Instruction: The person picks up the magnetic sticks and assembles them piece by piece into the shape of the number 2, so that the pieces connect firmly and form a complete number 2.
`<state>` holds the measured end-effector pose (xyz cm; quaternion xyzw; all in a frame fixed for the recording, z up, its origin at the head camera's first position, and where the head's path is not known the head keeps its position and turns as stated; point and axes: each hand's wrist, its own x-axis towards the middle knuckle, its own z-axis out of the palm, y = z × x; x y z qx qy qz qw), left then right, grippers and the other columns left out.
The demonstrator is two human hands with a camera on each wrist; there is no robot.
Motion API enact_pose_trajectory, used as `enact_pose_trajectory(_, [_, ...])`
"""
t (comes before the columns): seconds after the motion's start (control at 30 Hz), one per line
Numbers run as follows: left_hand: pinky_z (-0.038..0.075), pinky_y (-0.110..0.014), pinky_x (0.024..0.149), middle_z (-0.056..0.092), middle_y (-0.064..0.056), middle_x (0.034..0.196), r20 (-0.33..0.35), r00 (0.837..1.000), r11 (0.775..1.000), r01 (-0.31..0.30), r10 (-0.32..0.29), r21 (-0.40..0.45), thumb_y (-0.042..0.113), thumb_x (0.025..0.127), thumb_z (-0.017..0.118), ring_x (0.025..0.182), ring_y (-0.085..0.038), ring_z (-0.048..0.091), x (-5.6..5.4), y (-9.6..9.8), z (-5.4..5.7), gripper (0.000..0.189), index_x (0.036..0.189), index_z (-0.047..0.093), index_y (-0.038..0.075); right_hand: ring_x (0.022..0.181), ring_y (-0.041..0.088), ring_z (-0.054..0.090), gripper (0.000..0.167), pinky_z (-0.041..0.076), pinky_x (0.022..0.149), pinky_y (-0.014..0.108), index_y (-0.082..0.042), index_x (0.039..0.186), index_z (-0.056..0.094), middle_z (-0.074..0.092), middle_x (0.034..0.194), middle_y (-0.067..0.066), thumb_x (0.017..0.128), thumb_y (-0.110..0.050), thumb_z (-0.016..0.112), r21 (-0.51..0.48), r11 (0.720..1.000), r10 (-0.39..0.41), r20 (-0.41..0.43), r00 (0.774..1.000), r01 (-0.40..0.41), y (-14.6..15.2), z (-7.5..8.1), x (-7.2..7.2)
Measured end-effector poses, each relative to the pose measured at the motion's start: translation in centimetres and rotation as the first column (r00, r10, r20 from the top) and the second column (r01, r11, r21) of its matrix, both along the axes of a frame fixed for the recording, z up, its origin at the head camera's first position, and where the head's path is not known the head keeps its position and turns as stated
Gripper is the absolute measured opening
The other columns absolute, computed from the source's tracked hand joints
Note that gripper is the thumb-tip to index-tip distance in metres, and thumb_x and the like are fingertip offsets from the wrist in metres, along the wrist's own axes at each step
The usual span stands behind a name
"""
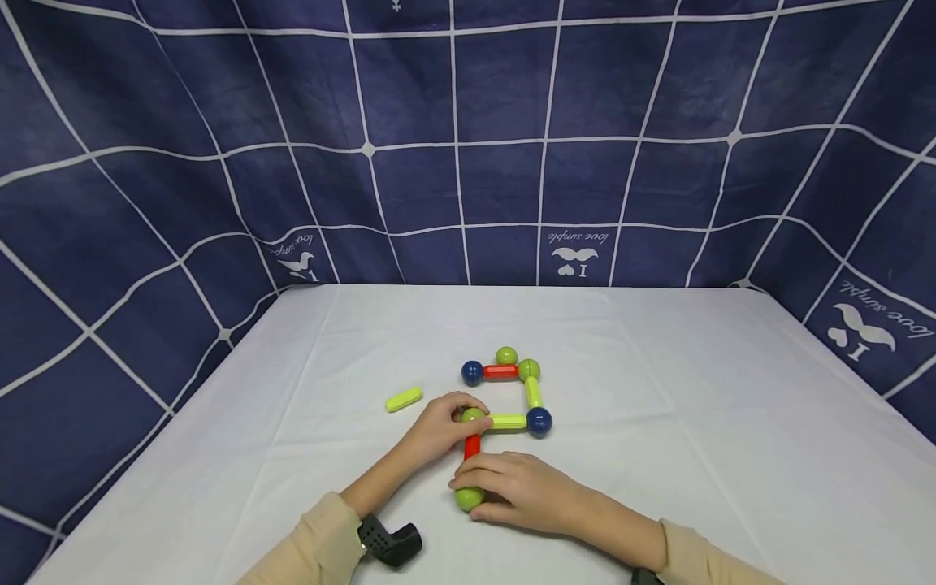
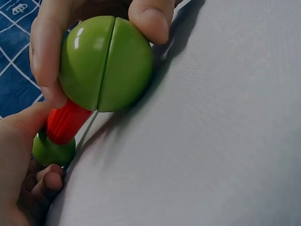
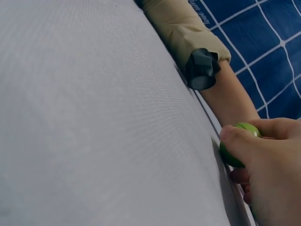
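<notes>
My left hand (image 1: pixel 442 424) grips a green ball (image 2: pixel 106 63) between thumb and fingers. Joined to that ball are a red rod (image 1: pixel 472 446) running toward me and a yellow-green rod (image 1: pixel 508 422) running right to a blue ball (image 1: pixel 539 422). At the near end of the red rod, my right hand (image 1: pixel 522 490) holds a second green ball (image 1: pixel 469 498), thumb on the near side and fingers over the top. From the right-hand blue ball, another yellow-green rod (image 1: pixel 533 392) leads back to a green ball (image 1: pixel 529 370), then a red rod (image 1: pixel 500 371) and a blue ball (image 1: pixel 472 373).
A loose yellow-green rod (image 1: pixel 405 399) lies left of the chain. One more green ball (image 1: pixel 506 356) sits behind the far red rod. White cloth (image 1: pixel 658 471) covers the table, and a dark blue checked curtain (image 1: pixel 504 187) hangs around its back and sides.
</notes>
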<state>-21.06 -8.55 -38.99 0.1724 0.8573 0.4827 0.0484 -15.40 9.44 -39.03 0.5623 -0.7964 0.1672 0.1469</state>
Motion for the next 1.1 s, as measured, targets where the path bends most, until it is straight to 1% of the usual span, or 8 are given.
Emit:
enact_pose_trajectory(0.17, [0.032,-0.017,0.046,0.046,0.002,0.070,-0.022,1.000,1.000,0.005,-0.006,-0.009,0.031,0.080,0.068,0.053,-0.006,0.039,0.1,0.0,0.1,0.022,0.093,0.067,0.014,0.106,0.001,0.052,0.033,0.044,0.087,0.020,-0.022,0.118,0.055,0.057,0.116,-0.011,0.090,-0.038,0.053,-0.031,0.999,-0.022,0.052,0.998,0.024,0.1,0.3,-0.1])
enact_pose_trajectory(0.3, [0.034,-0.017,0.048,0.049,0.003,0.073,-0.041,0.999,1.000,0.004,-0.004,-0.012,0.030,0.080,0.067,0.056,-0.006,0.041,0.1,-0.1,-0.1,0.021,0.094,0.067,0.013,0.100,0.002,0.054,0.030,0.045,0.085,0.021,-0.020,0.117,0.056,0.057,0.114,-0.009,0.090,-0.035,0.054,-0.081,0.994,-0.063,0.107,0.992,0.072,0.8,1.0,-0.8])
enact_pose_trajectory(0.5, [0.035,-0.018,0.044,0.049,0.001,0.073,-0.036,0.999,1.000,0.000,0.000,-0.014,0.029,0.080,0.067,0.050,-0.006,0.040,0.1,-0.1,-0.2,0.022,0.095,0.067,0.012,0.085,0.003,0.056,0.027,0.046,0.076,0.020,-0.020,0.113,0.059,0.059,0.110,-0.009,0.087,-0.028,0.059,-0.157,0.975,-0.150,0.073,0.986,0.160,2.6,1.5,-2.6])
enact_pose_trajectory(0.63, [0.033,-0.018,0.045,0.048,0.001,0.071,-0.033,0.999,1.000,-0.006,0.006,-0.020,0.033,0.079,0.068,0.051,-0.007,0.040,0.0,-0.1,-0.3,0.025,0.094,0.067,0.013,0.079,0.002,0.054,0.025,0.046,0.075,0.022,-0.020,0.108,0.062,0.060,0.102,-0.010,0.084,-0.023,0.063,-0.193,0.956,-0.216,0.053,0.975,0.223,3.7,1.6,-3.8])
enact_pose_trajectory(0.73, [0.033,-0.018,0.046,0.047,0.000,0.071,-0.042,0.999,1.000,-0.011,0.010,-0.018,0.033,0.079,0.069,0.054,-0.007,0.040,0.0,-0.1,-0.4,0.025,0.093,0.067,0.012,0.076,0.001,0.049,0.023,0.044,0.074,0.024,-0.021,0.105,0.063,0.059,0.091,-0.011,0.082,-0.022,0.064,-0.174,0.941,-0.285,0.064,0.956,0.292,4.4,1.5,-4.5])
enact_pose_trajectory(0.83, [0.033,-0.019,0.047,0.047,0.000,0.071,-0.049,0.999,1.000,-0.018,0.017,-0.014,0.033,0.078,0.069,0.056,-0.008,0.041,0.0,-0.1,-0.4,0.025,0.092,0.067,0.012,0.076,0.001,0.046,0.021,0.045,0.076,0.026,-0.021,0.103,0.063,0.056,0.084,-0.011,0.083,-0.026,0.063,-0.116,0.919,-0.369,0.088,0.925,0.377,5.0,1.4,-4.9])
enact_pose_trajectory(0.97, [0.032,-0.019,0.047,0.047,0.000,0.071,-0.051,0.998,0.999,-0.029,0.028,-0.017,0.034,0.078,0.069,0.057,-0.009,0.041,-0.1,-0.1,-0.5,0.025,0.092,0.067,0.012,0.080,0.003,0.050,0.022,0.047,0.082,0.032,-0.023,0.103,0.063,0.059,0.085,-0.012,0.083,-0.033,0.061,-0.025,0.886,-0.457,0.112,0.882,0.462,5.5,1.2,-5.3])
enact_pose_trajectory(1.1, [0.032,-0.019,0.047,0.047,0.001,0.070,-0.060,0.998,0.999,-0.034,0.032,-0.024,0.034,0.078,0.069,0.056,-0.008,0.040,0.0,0.0,-0.5,0.025,0.091,0.067,0.013,0.079,0.004,0.054,0.024,0.048,0.079,0.032,-0.025,0.102,0.063,0.064,0.090,-0.011,0.083,-0.040,0.060,0.034,0.870,-0.491,0.137,0.860,0.491,5.8,1.0,-5.6])
